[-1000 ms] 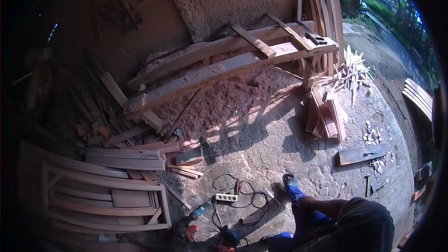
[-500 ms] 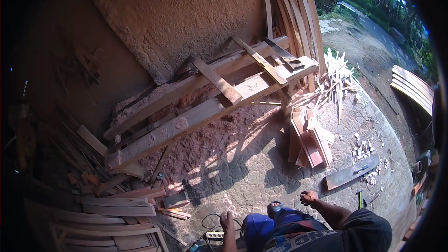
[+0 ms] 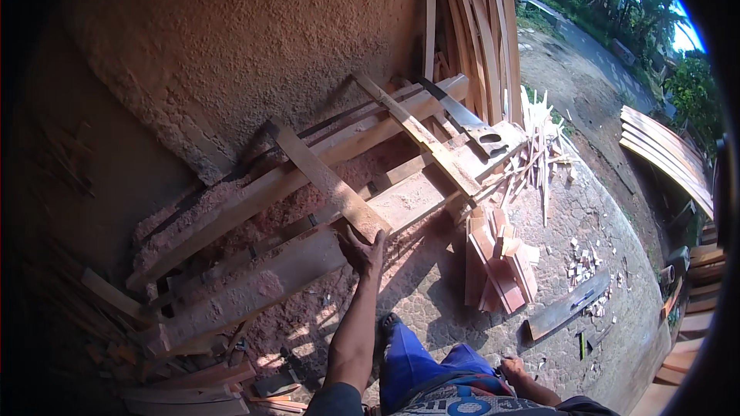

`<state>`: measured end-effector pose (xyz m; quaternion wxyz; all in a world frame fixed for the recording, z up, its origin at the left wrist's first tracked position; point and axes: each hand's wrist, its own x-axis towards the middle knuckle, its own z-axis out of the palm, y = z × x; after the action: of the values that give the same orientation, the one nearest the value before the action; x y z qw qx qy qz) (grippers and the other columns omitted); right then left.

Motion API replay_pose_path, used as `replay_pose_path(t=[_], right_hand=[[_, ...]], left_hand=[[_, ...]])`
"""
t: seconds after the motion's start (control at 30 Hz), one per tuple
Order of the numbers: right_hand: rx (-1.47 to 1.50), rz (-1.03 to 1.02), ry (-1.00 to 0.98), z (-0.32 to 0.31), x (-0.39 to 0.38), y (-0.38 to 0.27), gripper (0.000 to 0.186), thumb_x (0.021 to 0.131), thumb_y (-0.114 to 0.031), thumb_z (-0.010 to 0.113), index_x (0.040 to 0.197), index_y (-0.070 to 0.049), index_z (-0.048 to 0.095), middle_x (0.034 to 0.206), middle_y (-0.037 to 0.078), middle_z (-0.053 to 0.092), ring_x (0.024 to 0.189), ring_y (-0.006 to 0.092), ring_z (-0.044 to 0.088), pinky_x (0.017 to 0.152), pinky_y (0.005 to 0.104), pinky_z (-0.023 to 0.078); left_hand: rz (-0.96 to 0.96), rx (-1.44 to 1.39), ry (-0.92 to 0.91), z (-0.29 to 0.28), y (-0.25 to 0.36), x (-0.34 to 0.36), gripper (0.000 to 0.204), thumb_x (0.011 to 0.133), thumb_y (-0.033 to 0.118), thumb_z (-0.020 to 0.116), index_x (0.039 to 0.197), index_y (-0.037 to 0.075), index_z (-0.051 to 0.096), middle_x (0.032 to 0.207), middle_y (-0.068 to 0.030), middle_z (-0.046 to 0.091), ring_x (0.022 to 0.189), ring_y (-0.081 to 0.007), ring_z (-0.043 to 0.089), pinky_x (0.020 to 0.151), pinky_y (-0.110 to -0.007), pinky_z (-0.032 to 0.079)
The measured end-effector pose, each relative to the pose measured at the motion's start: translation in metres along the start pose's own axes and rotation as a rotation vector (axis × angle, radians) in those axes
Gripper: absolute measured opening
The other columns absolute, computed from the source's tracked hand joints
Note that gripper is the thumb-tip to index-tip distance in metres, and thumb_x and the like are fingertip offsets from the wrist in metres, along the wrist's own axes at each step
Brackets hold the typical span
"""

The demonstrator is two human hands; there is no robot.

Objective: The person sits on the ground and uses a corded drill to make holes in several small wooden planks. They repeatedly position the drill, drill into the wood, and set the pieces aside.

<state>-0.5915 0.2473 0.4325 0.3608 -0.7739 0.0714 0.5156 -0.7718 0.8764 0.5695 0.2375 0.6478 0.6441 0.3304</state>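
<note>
A flat wooden board [image 3: 322,179] lies crosswise over two long beams of a rough wooden bench [image 3: 304,256]. My left hand [image 3: 364,253] is at the board's near end, with the thumb and fingers closed about it. Low in the view, beside my blue trouser leg, is my right hand [image 3: 515,371]. Its fingers are curled, and I cannot see whether anything is in them. Farther right on the bench, a narrower wooden strip [image 3: 420,135] also lies across. A handsaw [image 3: 466,119] rests near the bench's right end.
Several cut wooden pieces [image 3: 499,262] stand stacked below the bench's right end. Behind them lies a heap of thin offcuts [image 3: 543,154]. A grey plank [image 3: 566,306] lies on the cracked floor by small wood chips. Long boards [image 3: 489,38] lean against the wall.
I have come closer to the bench. My left hand has moved up and forward from low in the view to the board's near end. My right hand hangs lower than before.
</note>
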Motion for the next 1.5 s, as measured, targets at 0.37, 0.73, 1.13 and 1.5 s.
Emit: replay_pose_path(t=[0.37, 0.73, 1.13, 1.5], right_hand=[[-0.323, -0.468, -0.133, 0.131, 0.027, -0.204, 0.041, 0.1, -0.03, 0.07, 0.124, 0.004, 0.071, 0.098, 0.012, 0.076, 0.084, 0.0205, 0.073, 0.076, 0.0357, 0.058], [0.065, -0.27, 0.027, 0.123, 0.072, -0.287, 0.034, 0.1, -0.025, 0.068, 0.121, 0.003, 0.073, 0.09, 0.009, 0.074, 0.077, 0.0176, 0.069, 0.068, 0.0354, 0.057], [0.389, 0.282, 0.213, 0.156, 0.06, -0.181, 0.027, 0.103, -0.024, 0.064, 0.121, -0.006, 0.074, 0.093, 0.009, 0.073, 0.073, 0.0214, 0.069, 0.062, 0.0379, 0.056], [1.332, 0.311, 0.455, 0.07, 0.292, -0.22, 0.069, 0.113, -0.045, 0.055, 0.16, 0.002, 0.037, 0.148, 0.034, 0.059, 0.125, 0.0445, 0.068, 0.1, 0.0525, 0.062]], left_hand=[[-0.103, 0.135, -0.011, 0.038, -0.01, 0.087, 0.117, 0.072, 0.019, 0.084, 0.171, 0.009, 0.023, 0.177, -0.0294, 0.009, 0.162, -0.046, 0.021, 0.131, -0.057, 0.026], [-0.015, 0.27, -0.063, -0.064, -0.088, 0.022, 0.076, 0.088, 0.026, 0.074, 0.159, 0.011, 0.054, 0.168, -0.0306, 0.036, 0.155, -0.0508, 0.036, 0.126, -0.056, 0.036], [0.371, 0.437, -0.347, -0.055, -0.051, 0.03, 0.091, 0.096, 0.043, 0.076, 0.17, 0.01, 0.033, 0.176, -0.0343, 0.016, 0.161, -0.0543, 0.021, 0.128, -0.066, 0.022], [0.374, 0.775, -0.84, 0.104, 0.071, 0.043, 0.119, 0.095, 0.065, 0.069, 0.176, 0.018, -0.003, 0.179, -0.0275, -0.018, 0.164, -0.053, -0.017, 0.129, -0.069, -0.003]])
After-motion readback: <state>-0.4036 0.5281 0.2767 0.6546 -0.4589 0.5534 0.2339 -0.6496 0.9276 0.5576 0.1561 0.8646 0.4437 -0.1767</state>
